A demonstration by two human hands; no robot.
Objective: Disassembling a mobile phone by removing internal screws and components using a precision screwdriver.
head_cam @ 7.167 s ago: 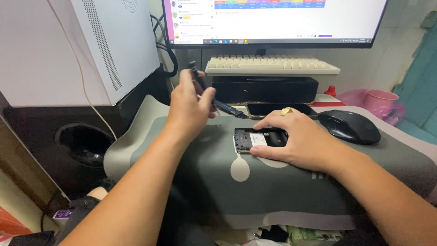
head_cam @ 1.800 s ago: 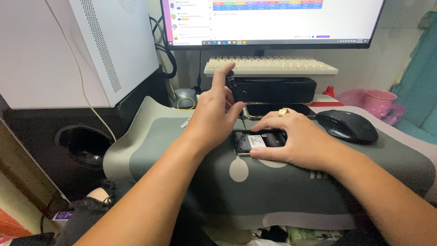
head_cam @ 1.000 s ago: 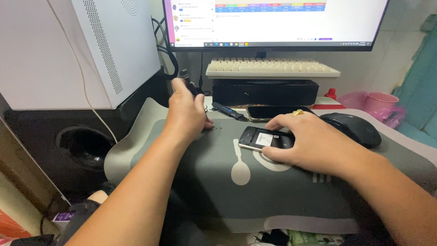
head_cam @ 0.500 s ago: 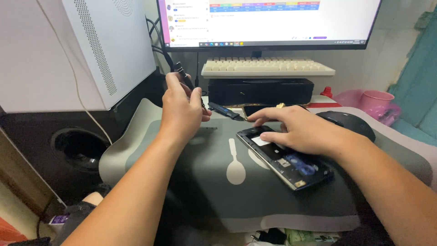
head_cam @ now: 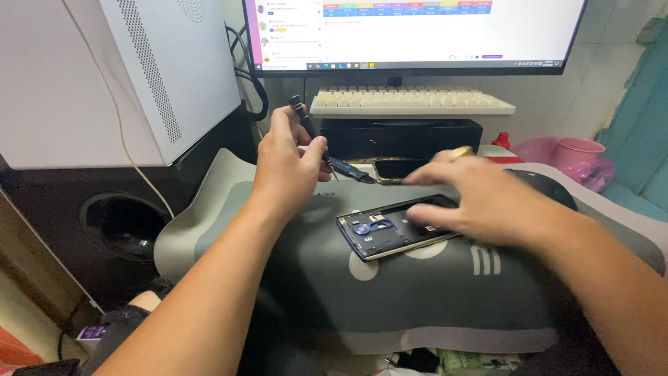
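An opened phone [head_cam: 395, 233] is steadied on a grey mat [head_cam: 431, 299] while a small screwdriver [head_cam: 313, 136] is held up to its left.

The phone, lying flat with its back removed and its inner parts exposed, is judged light, stiff and fragile; it is best gripped by its long edges, clear of the inner parts. The right hand [head_cam: 480, 202] is laid over its right end, fingers spread and blurred. The left hand [head_cam: 289, 163] is raised, closed around the screwdriver's handle, tip slanted down and right.

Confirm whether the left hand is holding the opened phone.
No: the left hand grips a dark screwdriver, while the right hand rests on the opened phone.
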